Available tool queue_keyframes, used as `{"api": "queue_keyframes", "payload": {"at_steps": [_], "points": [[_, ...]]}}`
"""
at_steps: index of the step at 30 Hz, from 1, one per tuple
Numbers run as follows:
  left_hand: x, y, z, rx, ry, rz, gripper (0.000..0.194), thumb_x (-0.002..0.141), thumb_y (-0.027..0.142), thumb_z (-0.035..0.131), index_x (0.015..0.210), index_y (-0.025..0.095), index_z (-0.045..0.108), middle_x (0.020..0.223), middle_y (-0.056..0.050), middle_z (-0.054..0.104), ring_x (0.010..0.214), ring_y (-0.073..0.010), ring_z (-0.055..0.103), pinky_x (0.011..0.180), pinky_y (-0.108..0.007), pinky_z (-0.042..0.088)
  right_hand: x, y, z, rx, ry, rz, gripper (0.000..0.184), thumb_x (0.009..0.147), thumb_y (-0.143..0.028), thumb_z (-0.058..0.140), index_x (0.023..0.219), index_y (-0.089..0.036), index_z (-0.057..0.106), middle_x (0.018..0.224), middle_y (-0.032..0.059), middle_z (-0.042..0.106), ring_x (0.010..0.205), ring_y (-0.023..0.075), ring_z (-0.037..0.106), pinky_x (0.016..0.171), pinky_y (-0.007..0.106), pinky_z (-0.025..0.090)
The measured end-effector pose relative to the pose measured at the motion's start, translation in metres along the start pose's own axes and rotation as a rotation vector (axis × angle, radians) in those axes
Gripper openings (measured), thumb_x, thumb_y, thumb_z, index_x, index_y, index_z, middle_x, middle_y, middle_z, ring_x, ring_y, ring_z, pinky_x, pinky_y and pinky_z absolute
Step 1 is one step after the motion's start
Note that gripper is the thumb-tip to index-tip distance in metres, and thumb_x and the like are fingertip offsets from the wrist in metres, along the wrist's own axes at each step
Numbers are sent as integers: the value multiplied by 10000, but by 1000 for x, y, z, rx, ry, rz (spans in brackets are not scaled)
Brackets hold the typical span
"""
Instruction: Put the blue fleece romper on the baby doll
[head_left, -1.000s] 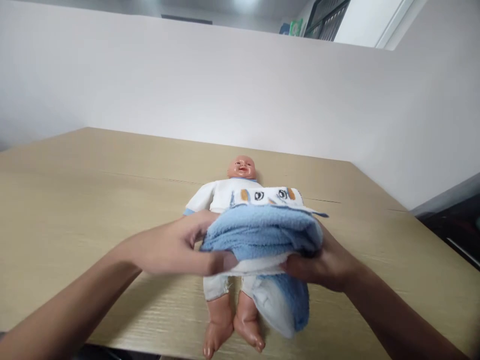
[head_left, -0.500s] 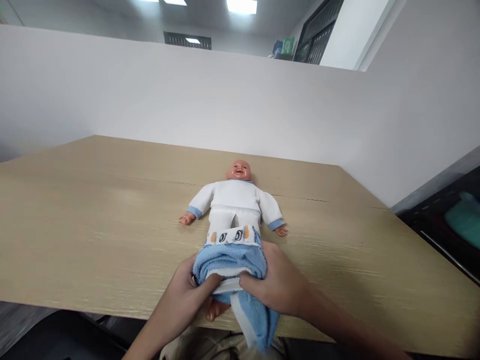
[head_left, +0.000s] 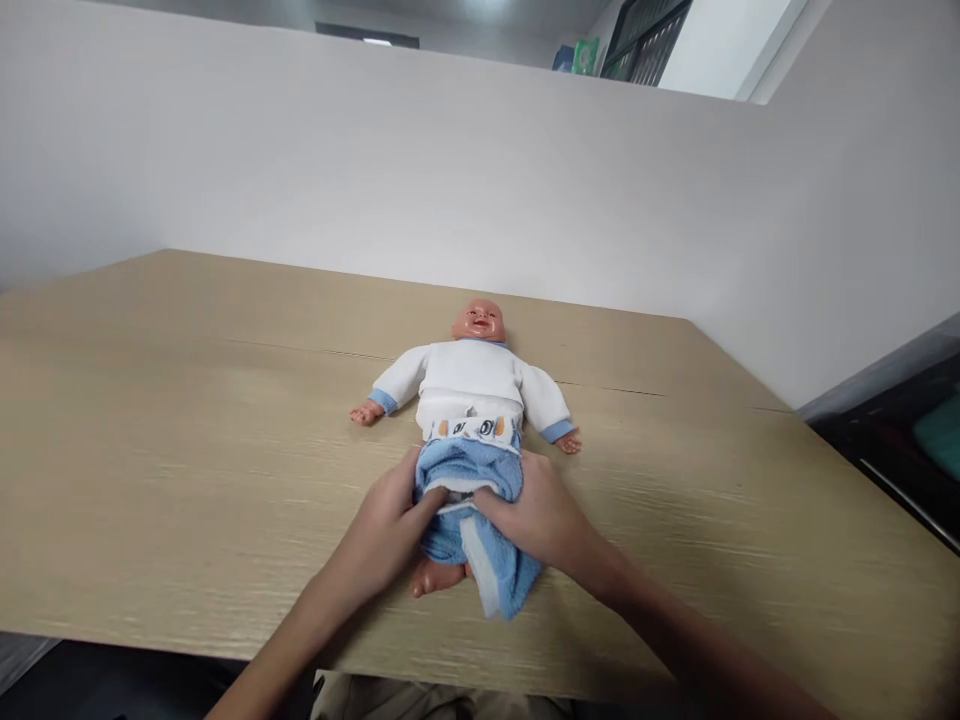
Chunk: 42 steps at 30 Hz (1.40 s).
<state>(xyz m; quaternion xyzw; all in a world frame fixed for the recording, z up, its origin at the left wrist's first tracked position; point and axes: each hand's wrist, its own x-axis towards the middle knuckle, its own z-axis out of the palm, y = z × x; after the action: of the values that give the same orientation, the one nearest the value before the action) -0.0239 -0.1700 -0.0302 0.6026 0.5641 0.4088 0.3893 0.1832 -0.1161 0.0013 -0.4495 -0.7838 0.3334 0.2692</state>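
Note:
A baby doll (head_left: 472,370) lies on its back, head away from me, in a white top with blue cuffs and white bottoms. Bunched around its legs are blue terry trousers (head_left: 469,458) with white trim and a face pattern on the band. My left hand (head_left: 390,510) grips the trousers at their left side, thumb tucked over the white edge. On the opposite side my right hand (head_left: 536,505) holds them the same way. One bare doll foot (head_left: 437,577) pokes out below the cloth; a trouser leg (head_left: 499,575) hangs loosely beside it. My other fingers are hidden behind the cloth.
The doll rests on a wood-grain table (head_left: 187,480) with a seam across it. A pale partition wall (head_left: 337,170) rises behind the table. At the right edge sits a dark object (head_left: 892,440) with something teal in it. My lap (head_left: 435,698) is below the front edge.
Both hands have drawn the trousers farther up the doll's legs, away from me, so the band sits closer to the top. More of the doll's foot shows. The view has tilted down.

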Motion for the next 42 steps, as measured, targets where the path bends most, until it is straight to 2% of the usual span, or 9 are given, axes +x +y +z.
{"api": "queue_keyframes", "payload": {"at_steps": [3, 5, 11, 17, 22, 29, 34, 39, 42], "points": [[9, 8, -9, 74, -16, 20, 409, 1031, 358, 605, 1401, 192, 655, 1384, -125, 759, 1306, -367, 682, 1145, -477, 497, 11, -1, -9, -24, 3, 56, 62, 859, -260, 673, 819, -211, 676, 801, 12, 755, 738, 196, 663, 740, 327, 502], [5, 15, -13, 63, -26, 8, 409, 1019, 369, 633, 1389, 201, 670, 1369, -112, 771, 1288, -369, 694, 1094, -453, 535, 10, -12, -18, -30, -10, 106, 159, 843, -289, 692, 731, -215, 607, 721, -1, 699, 696, 186, 627, 677, 315, 467], [-44, 27, -14, -159, 13, -110, 529, 941, 443, 769, 1430, 260, 684, 1506, -75, 716, 1430, -376, 632, 1134, -413, 567, -21, -57, -38, 15, -238, 32, 126, 848, -287, 713, 761, -204, 674, 787, -6, 750, 727, 178, 657, 667, 296, 462], [-64, 3, -6, -31, -2, -191, 521, 1025, 510, 663, 1478, 255, 628, 1560, -77, 675, 1479, -343, 596, 1206, -426, 497, -22, -43, -22, -103, -348, 43, 80, 880, -295, 699, 877, -217, 713, 938, 26, 808, 865, 228, 721, 768, 329, 484], [-61, -12, -5, 94, -88, -161, 616, 1061, 460, 587, 1614, 204, 500, 1583, -129, 654, 1480, -371, 590, 1176, -453, 492, -18, -32, -7, -160, -301, 26, 178, 926, -286, 650, 1079, -216, 707, 1215, 103, 794, 1113, 300, 726, 946, 401, 499], [-67, -17, -5, 75, -193, -139, 492, 1072, 492, 601, 1507, 262, 594, 1570, -114, 663, 1464, -372, 597, 1164, -443, 497, -27, -41, -1, -328, -341, 69, 183, 921, -353, 644, 1033, -209, 665, 1117, 127, 783, 1020, 331, 735, 862, 417, 496], [-74, -29, 1, 90, -143, -75, 409, 1046, 442, 649, 1417, 270, 627, 1545, -130, 660, 1443, -373, 590, 1244, -495, 414, -31, -40, 1, -321, -367, 53, 203, 919, -344, 634, 1059, -200, 665, 1153, 154, 772, 1055, 375, 746, 888, 462, 524], [-84, -39, 9, -41, -11, -102, 461, 1039, 403, 674, 1455, 296, 508, 1549, -99, 636, 1379, -330, 621, 1165, -429, 477, -31, -31, -4, -59, -334, 33, 373, 868, -269, 691, 1233, -207, 653, 1320, 147, 744, 1232, 369, 704, 1041, 491, 534], [-85, -41, 14, -110, 113, -50, 412, 1085, 409, 621, 1442, 286, 456, 1524, -100, 614, 1336, -286, 628, 1157, -395, 475, -29, -24, -4, 83, -315, -26, 420, 837, -204, 684, 1254, -222, 641, 1283, 95, 766, 1179, 320, 726, 1014, 437, 554]]}}
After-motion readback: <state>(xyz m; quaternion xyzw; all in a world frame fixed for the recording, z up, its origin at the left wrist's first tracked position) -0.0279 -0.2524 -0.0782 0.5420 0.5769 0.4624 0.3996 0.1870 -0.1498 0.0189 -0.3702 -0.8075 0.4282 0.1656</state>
